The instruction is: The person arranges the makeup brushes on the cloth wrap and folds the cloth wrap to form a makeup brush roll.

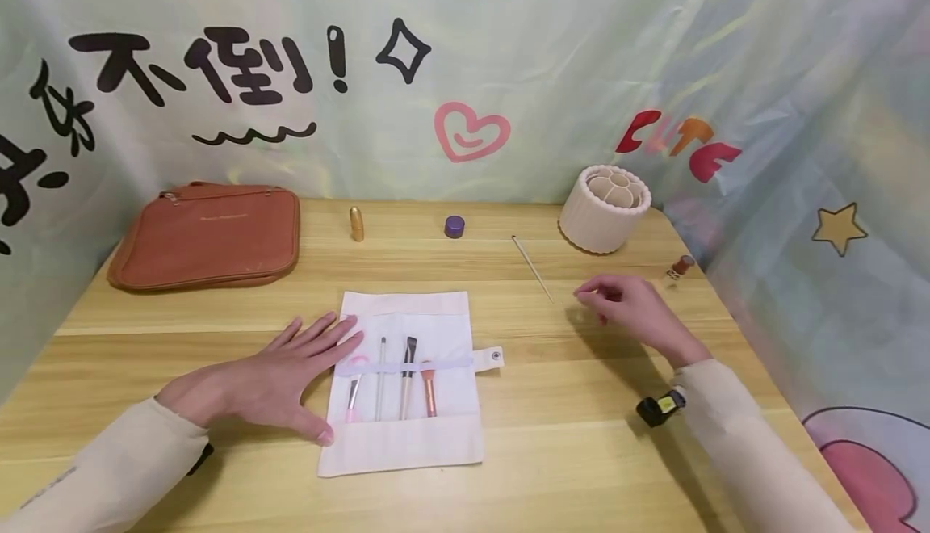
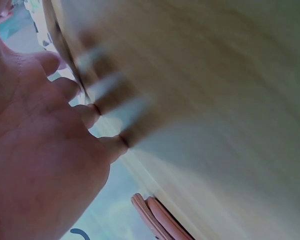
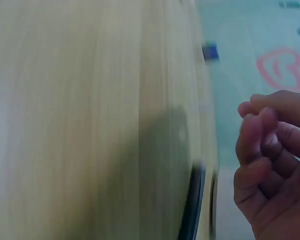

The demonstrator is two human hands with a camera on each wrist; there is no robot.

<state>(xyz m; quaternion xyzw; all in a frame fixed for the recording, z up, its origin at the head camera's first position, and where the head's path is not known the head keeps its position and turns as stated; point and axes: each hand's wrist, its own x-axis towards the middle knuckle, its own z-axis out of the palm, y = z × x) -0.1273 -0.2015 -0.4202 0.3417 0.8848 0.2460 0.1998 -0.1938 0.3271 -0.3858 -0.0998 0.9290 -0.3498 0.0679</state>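
Observation:
My left hand (image 1: 272, 384) lies with fingers spread over the left edge of a white fabric brush roll (image 1: 400, 451), which is unfolded flat. In its pockets stand several makeup brushes, among them a black-tipped angled brush (image 1: 409, 355) and a copper-coloured brush (image 1: 429, 392). In the left wrist view the palm and fingertips meet the tabletop side-on. My right hand (image 1: 632, 311) hovers above the table with its fingers loosely curled and nothing visible between them; the right wrist view shows the same. Just left of its fingertips lies a thin dark-tipped brush (image 1: 533, 268).
A brown zipped case (image 1: 211, 238) lies at the back left. Along the back stand a gold bullet-shaped tube (image 1: 357, 224), a purple cap (image 1: 454, 227) and a pale ribbed holder (image 1: 599, 214). A small brown-topped bottle (image 1: 680, 267) sits near the right edge. Printed curtains border the table.

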